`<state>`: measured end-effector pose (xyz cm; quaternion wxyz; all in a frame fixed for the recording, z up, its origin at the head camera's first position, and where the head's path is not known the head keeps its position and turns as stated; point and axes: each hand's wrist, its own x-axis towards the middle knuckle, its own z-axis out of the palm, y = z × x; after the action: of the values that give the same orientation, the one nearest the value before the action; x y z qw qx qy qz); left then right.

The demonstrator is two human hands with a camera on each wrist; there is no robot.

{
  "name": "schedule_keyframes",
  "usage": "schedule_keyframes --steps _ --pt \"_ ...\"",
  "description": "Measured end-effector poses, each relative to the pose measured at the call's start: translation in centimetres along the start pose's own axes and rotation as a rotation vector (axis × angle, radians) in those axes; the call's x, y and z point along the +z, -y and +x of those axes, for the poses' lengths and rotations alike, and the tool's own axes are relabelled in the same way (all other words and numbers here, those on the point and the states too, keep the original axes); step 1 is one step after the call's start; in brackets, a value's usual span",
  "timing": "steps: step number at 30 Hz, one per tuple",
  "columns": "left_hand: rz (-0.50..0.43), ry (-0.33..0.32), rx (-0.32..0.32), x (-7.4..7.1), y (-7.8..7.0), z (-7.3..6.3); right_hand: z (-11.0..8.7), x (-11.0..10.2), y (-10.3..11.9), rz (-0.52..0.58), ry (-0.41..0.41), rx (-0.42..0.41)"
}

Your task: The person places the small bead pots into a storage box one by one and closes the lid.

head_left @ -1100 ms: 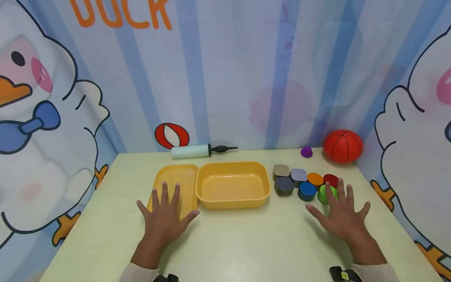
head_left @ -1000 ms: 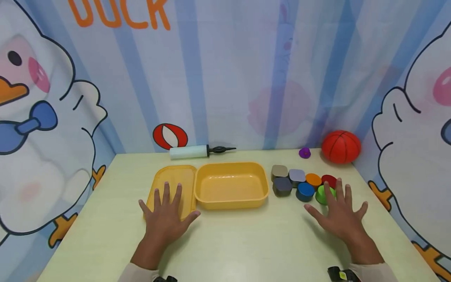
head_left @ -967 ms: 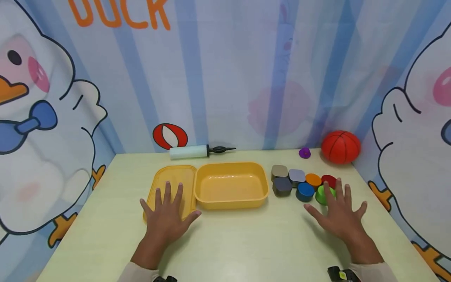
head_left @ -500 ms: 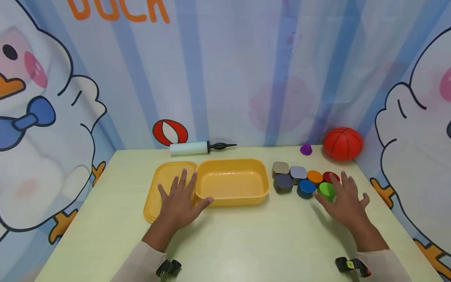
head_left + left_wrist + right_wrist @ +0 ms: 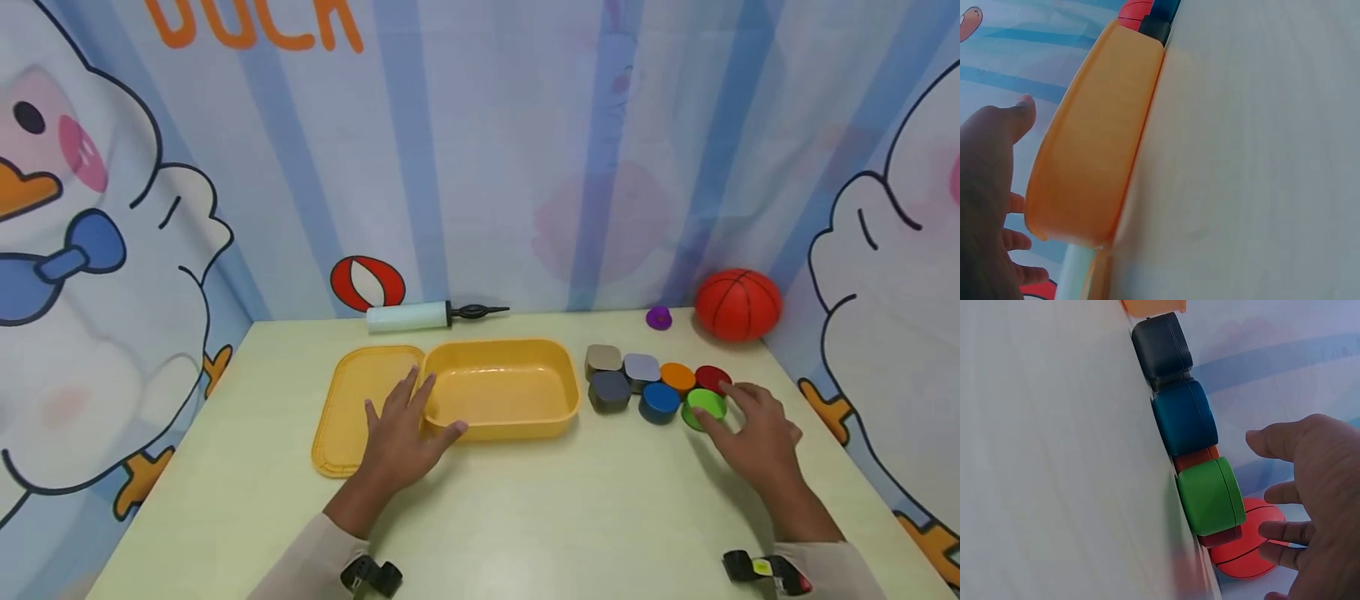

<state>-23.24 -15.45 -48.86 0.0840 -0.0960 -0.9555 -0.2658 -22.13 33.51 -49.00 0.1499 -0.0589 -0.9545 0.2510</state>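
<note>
My left hand, fingers spread, hovers by the near left corner of an empty yellow plastic box. Its fingertips overlap the edge between the box and a flat yellow lid. In the left wrist view the thumb and fingers stand apart along the box wall. My right hand is over a round green container, thumb and forefinger bent towards it. The right wrist view shows a gap between those fingers and the green container. A red container sits just behind it.
Beside the green one stand blue, orange, lilac, dark grey and beige containers. At the back are a hand pump, a small purple object and a red ball. A patterned curtain rises behind.
My left hand has moved right, from over the lid to the box's left corner. My right hand's spread fingers have drawn in and bent over the green container. The things on the table keep their places.
</note>
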Motion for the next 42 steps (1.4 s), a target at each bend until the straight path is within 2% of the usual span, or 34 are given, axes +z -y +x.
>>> schedule_keyframes --steps 6,16,21,27,34,42 --pt "-0.011 -0.050 0.005 0.38 0.23 -0.01 -0.01 0.17 0.04 0.041 0.000 0.044" --pt "-0.022 -0.038 0.002 0.65 0.20 -0.37 0.07 0.20 -0.54 0.059 0.059 0.099" --pt "0.006 -0.052 0.014 0.68 0.32 -0.32 0.01 0.30 -0.65 0.070 0.072 0.082" --pt "0.019 -0.027 0.001 0.67 0.32 -0.20 0.04 0.09 -0.84 0.085 0.065 0.047" --pt "0.025 -0.019 0.009 0.62 0.10 -0.06 0.31 -0.35 -0.85 0.078 0.103 0.086" --pt "0.060 -0.004 -0.016 0.75 0.13 -0.15 0.18 -0.35 -0.37 0.084 0.131 0.131"
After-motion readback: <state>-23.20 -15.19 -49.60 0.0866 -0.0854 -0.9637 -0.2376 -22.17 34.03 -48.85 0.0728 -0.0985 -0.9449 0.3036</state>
